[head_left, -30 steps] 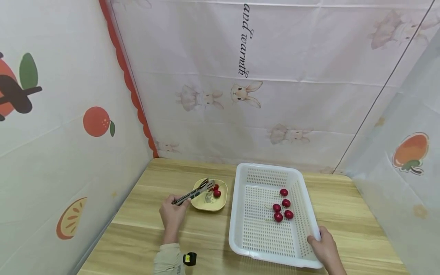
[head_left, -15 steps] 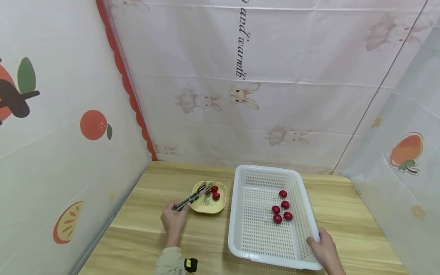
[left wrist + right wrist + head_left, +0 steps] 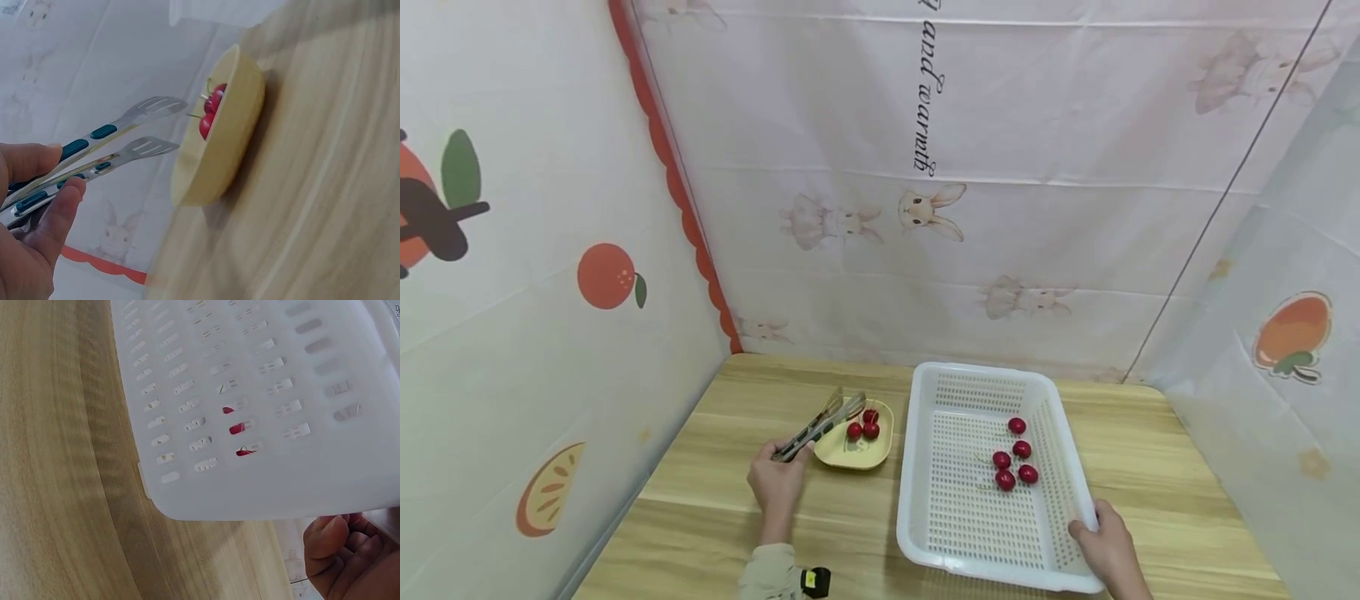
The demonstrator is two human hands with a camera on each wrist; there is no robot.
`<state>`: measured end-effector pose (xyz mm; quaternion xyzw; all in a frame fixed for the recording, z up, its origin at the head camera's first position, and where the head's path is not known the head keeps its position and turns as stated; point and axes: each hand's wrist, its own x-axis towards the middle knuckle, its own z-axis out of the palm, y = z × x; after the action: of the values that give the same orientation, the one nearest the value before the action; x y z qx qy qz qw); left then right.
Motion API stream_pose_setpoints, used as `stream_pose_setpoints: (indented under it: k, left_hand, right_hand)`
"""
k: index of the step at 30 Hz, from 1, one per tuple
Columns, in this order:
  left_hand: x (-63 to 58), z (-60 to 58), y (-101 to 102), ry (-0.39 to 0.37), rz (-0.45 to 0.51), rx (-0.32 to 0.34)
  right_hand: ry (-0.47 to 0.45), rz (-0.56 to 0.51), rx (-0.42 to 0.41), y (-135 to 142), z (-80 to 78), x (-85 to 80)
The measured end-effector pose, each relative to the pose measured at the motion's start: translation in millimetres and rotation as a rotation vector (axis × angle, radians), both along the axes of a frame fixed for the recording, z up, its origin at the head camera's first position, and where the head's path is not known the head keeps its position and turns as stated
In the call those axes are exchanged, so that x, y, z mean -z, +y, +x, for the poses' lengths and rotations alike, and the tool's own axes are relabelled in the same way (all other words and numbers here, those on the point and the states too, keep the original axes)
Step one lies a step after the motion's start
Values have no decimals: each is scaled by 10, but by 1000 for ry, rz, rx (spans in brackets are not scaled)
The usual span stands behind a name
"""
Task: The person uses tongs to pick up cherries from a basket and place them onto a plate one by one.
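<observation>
My left hand (image 3: pixel 777 483) grips metal tongs (image 3: pixel 852 407) with dark green pads, by their handles. Their two slotted tips stand apart, with nothing between them, over the left side of a small yellow bowl (image 3: pixel 850 458). Three red cherries (image 3: pixel 870 431) with stems lie inside that bowl; the left wrist view shows the tong tips (image 3: pixel 159 107) outside its rim, short of the cherries (image 3: pixel 208 125). On the right, my right hand (image 3: pixel 1108 546) holds the rim of a white perforated basket (image 3: pixel 962 508), thumb over the edge and fingers curled beneath, as the right wrist view shows.
Several more cherries (image 3: pixel 1005 480) lie on the basket's floor, toward its right side. Bowl and basket stand side by side on a wood-grain table (image 3: pixel 700 517), a narrow gap between them. Printed cloth walls (image 3: pixel 850 308) enclose the table at the back and both sides.
The tongs have spread and let go of a cherry, which now lies in the bowl beside the two others. Their tips have risen slightly and drawn left. The right hand keeps its hold.
</observation>
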<state>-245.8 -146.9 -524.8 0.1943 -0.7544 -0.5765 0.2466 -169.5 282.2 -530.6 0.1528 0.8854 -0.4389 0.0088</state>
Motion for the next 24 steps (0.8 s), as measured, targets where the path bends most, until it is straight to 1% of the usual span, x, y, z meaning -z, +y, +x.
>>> stream_pose_setpoints:
  k: [5,11,16,21,24]
  left_hand:
    - [-77,33,21,55,37,44]
    - [-173,43,80,112,18,68]
    - [-269,46,175,153,21,103]
    - [-363,34,287,171,-3,120]
    - [-427,26,344,175,-7,144]
  right_hand:
    - [20,14,-5,-7,11,7]
    - [13,9,-6,1,10,1]
    - [18,17,-4,2,8,0]
    - [9,9,2,5,8,-1]
    - [13,11,2,11,9,1]
